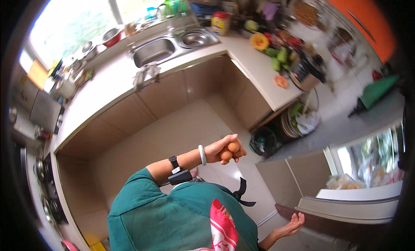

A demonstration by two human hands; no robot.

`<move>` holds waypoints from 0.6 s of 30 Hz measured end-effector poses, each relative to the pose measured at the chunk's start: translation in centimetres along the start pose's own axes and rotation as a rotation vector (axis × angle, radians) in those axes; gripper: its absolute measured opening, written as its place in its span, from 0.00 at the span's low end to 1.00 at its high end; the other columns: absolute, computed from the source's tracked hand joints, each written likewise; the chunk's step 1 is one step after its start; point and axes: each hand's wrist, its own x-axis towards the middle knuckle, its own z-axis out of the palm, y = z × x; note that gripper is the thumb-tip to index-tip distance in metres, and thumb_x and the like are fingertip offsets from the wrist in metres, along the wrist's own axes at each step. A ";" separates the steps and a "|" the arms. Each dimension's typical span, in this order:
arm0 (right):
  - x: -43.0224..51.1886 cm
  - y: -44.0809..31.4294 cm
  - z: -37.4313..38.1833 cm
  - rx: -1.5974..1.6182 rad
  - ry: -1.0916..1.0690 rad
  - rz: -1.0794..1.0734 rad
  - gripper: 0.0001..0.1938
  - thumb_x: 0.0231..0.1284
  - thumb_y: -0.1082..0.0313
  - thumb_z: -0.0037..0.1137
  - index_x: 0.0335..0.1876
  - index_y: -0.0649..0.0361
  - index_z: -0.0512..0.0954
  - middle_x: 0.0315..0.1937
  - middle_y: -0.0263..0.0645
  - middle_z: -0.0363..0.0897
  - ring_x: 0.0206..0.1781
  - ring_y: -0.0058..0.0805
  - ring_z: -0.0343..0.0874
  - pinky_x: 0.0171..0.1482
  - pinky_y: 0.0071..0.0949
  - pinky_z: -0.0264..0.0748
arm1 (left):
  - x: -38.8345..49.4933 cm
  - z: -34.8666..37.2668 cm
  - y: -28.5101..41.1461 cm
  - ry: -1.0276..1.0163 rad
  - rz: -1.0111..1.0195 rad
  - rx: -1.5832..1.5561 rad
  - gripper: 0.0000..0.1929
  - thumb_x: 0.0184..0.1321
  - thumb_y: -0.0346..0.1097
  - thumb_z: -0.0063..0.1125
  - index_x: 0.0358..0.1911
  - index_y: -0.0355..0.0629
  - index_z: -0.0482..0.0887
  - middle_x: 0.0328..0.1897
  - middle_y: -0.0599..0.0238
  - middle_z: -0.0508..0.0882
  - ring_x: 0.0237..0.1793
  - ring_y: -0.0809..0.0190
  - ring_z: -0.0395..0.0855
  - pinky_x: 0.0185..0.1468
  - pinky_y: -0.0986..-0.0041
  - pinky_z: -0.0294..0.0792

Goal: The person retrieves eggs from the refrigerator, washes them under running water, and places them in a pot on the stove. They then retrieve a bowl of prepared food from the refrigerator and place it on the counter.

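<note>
Brown eggs rest in my left hand, its fingers curled around them. At least two show, and the fingers partly hide how many there are. This hand is held out in front of my body, above the tiled floor. A pale bangle and a black wrist strap are on the left arm. At the lower right, my right hand holds nothing, its fingers slightly bent. It is beside the dark red edge of what looks like an open refrigerator with bagged items inside.
An L-shaped counter carries a steel sink with a cloth over its front edge. Green vegetables, a cut pumpkin and an electric cooker stand on the right counter. A black-bagged bin sits on the floor below.
</note>
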 end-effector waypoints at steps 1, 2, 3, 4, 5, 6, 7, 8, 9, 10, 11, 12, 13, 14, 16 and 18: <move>0.0 -1.4 3.4 0.029 -0.032 0.022 0.25 0.81 0.51 0.37 0.58 0.69 0.74 0.52 0.46 0.78 0.49 0.32 0.76 0.59 0.33 0.74 | -1.6 -1.7 1.4 0.038 0.032 -0.007 0.34 0.68 0.70 0.45 0.41 0.40 0.80 0.52 0.47 0.80 0.39 0.62 0.84 0.15 0.81 0.71; -1.0 -2.6 6.3 0.043 -0.066 0.017 0.24 0.81 0.52 0.37 0.58 0.69 0.74 0.52 0.45 0.78 0.48 0.31 0.76 0.58 0.32 0.75 | -3.7 -3.6 2.4 0.069 0.056 -0.013 0.33 0.68 0.70 0.45 0.41 0.40 0.81 0.52 0.48 0.80 0.39 0.62 0.84 0.15 0.81 0.71; -1.1 -3.4 9.4 0.061 -0.122 -0.017 0.23 0.81 0.53 0.37 0.58 0.68 0.74 0.52 0.44 0.78 0.47 0.30 0.76 0.57 0.31 0.75 | -5.1 -5.2 3.5 0.117 0.085 -0.023 0.33 0.68 0.70 0.45 0.41 0.41 0.81 0.52 0.49 0.80 0.39 0.62 0.84 0.15 0.81 0.71; -1.4 -4.2 12.7 0.119 -0.161 0.065 0.20 0.81 0.56 0.38 0.57 0.67 0.75 0.51 0.42 0.79 0.46 0.29 0.77 0.54 0.29 0.76 | -6.7 -6.9 4.6 0.161 0.108 -0.031 0.32 0.68 0.70 0.45 0.41 0.42 0.81 0.53 0.50 0.80 0.39 0.62 0.84 0.15 0.81 0.71; -2.2 -4.7 15.8 0.126 -0.259 0.078 0.19 0.81 0.57 0.39 0.56 0.66 0.75 0.50 0.42 0.80 0.44 0.28 0.77 0.53 0.28 0.76 | -8.1 -8.4 5.5 0.202 0.129 -0.039 0.32 0.68 0.70 0.45 0.41 0.43 0.81 0.53 0.51 0.81 0.39 0.62 0.84 0.15 0.81 0.71; -2.7 -5.2 18.8 0.128 -0.354 0.087 0.17 0.81 0.58 0.40 0.55 0.65 0.76 0.49 0.41 0.80 0.43 0.27 0.78 0.51 0.27 0.77 | -9.4 -9.9 6.3 0.226 0.172 -0.036 0.31 0.68 0.69 0.44 0.41 0.45 0.81 0.54 0.53 0.81 0.39 0.62 0.83 0.16 0.81 0.71; -3.3 -5.9 21.7 0.117 -0.441 0.102 0.16 0.80 0.60 0.42 0.55 0.65 0.76 0.49 0.41 0.81 0.42 0.26 0.78 0.50 0.26 0.77 | -10.8 -11.2 7.2 0.237 0.211 -0.039 0.30 0.68 0.70 0.44 0.42 0.47 0.81 0.55 0.53 0.81 0.40 0.62 0.83 0.17 0.81 0.71; -3.9 -6.6 24.4 0.106 -0.574 0.054 0.15 0.80 0.61 0.43 0.54 0.65 0.77 0.47 0.40 0.81 0.41 0.25 0.79 0.49 0.26 0.77 | -12.2 -12.2 7.9 0.269 0.235 -0.081 0.30 0.68 0.70 0.44 0.43 0.48 0.81 0.55 0.54 0.81 0.40 0.63 0.83 0.17 0.81 0.71; -5.3 -7.4 26.5 0.074 -0.689 0.019 0.14 0.80 0.62 0.44 0.53 0.65 0.77 0.46 0.40 0.82 0.40 0.25 0.79 0.48 0.25 0.77 | -13.7 -13.4 8.2 0.293 0.252 -0.117 0.30 0.68 0.71 0.44 0.43 0.49 0.81 0.55 0.55 0.82 0.40 0.63 0.82 0.17 0.81 0.71; -6.0 -8.0 29.3 0.059 -0.807 -0.030 0.13 0.79 0.64 0.45 0.52 0.64 0.78 0.45 0.39 0.83 0.38 0.24 0.79 0.47 0.25 0.78 | -14.7 -14.2 8.7 0.328 0.287 -0.136 0.30 0.67 0.71 0.44 0.43 0.50 0.81 0.56 0.56 0.82 0.40 0.63 0.82 0.17 0.82 0.70; -7.0 -8.8 31.8 0.071 -0.900 -0.037 0.10 0.78 0.67 0.48 0.49 0.64 0.79 0.41 0.38 0.84 0.35 0.23 0.80 0.45 0.24 0.78 | -15.8 -14.8 9.2 0.359 0.325 -0.148 0.29 0.67 0.71 0.44 0.43 0.50 0.81 0.56 0.57 0.82 0.41 0.63 0.82 0.18 0.82 0.70; -7.7 -9.6 34.2 0.067 -1.012 -0.066 0.09 0.77 0.69 0.48 0.48 0.64 0.80 0.40 0.38 0.84 0.35 0.23 0.81 0.43 0.24 0.79 | -16.7 -15.5 9.6 0.388 0.364 -0.160 0.29 0.67 0.71 0.44 0.43 0.51 0.81 0.56 0.58 0.82 0.41 0.63 0.82 0.18 0.82 0.69; -8.5 -10.4 36.5 0.070 -1.125 -0.092 0.08 0.76 0.71 0.49 0.47 0.64 0.80 0.39 0.38 0.85 0.35 0.23 0.82 0.42 0.24 0.80 | -17.6 -16.1 10.0 0.428 0.388 -0.182 0.29 0.67 0.71 0.44 0.43 0.51 0.81 0.56 0.59 0.83 0.41 0.63 0.82 0.18 0.83 0.69; -9.3 -11.1 38.9 0.065 -1.222 -0.105 0.07 0.75 0.72 0.50 0.46 0.64 0.81 0.39 0.39 0.85 0.36 0.23 0.83 0.41 0.24 0.81 | -18.4 -16.7 10.3 0.469 0.412 -0.205 0.29 0.67 0.71 0.44 0.43 0.51 0.81 0.56 0.60 0.83 0.41 0.63 0.82 0.18 0.83 0.69; -11.2 -12.3 43.8 0.103 -1.429 -0.131 0.06 0.72 0.75 0.51 0.45 0.64 0.81 0.39 0.40 0.85 0.38 0.24 0.85 0.40 0.26 0.83 | -19.7 -18.2 10.8 0.548 0.466 -0.228 0.29 0.67 0.72 0.44 0.43 0.52 0.81 0.57 0.61 0.83 0.41 0.64 0.83 0.18 0.84 0.67; -12.4 -13.4 49.4 0.104 -1.594 -0.203 0.06 0.71 0.74 0.53 0.46 0.64 0.81 0.40 0.40 0.85 0.39 0.25 0.85 0.42 0.26 0.84 | -20.3 -19.5 11.4 0.619 0.518 -0.275 0.29 0.67 0.72 0.44 0.42 0.52 0.81 0.57 0.60 0.84 0.40 0.64 0.83 0.18 0.84 0.67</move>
